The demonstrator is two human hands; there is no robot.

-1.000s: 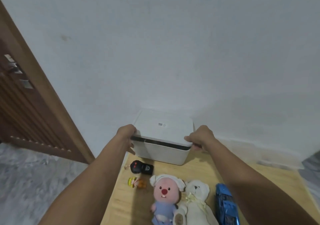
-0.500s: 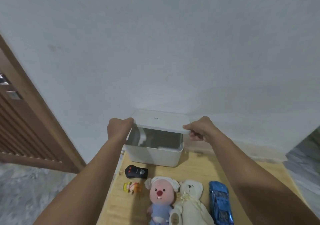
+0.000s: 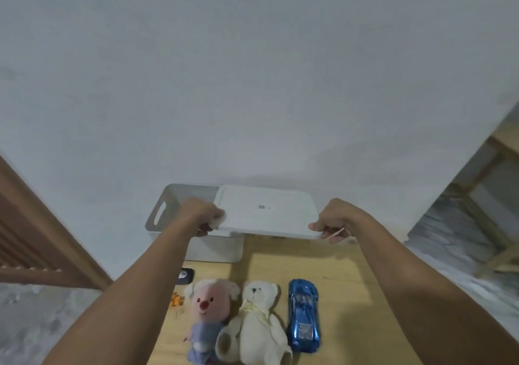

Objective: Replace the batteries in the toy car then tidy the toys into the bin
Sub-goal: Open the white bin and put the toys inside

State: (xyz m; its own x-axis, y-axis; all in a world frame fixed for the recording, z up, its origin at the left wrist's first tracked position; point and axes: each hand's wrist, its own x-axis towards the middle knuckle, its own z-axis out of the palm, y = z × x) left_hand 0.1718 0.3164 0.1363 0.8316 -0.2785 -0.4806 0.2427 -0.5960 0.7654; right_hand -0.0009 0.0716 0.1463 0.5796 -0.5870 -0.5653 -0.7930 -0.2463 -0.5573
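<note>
Left hand and right hand grip a white lid, held over the open bin. The blue toy car lies on the bench; the left arm partly hides a black remote.

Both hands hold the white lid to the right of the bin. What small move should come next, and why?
Probably lower the lid onto the bare wood of the table to the right of the bin. The left hand and right hand grip its two ends, so neither is free, while the blue car and the soft toys lie on the table.
</note>
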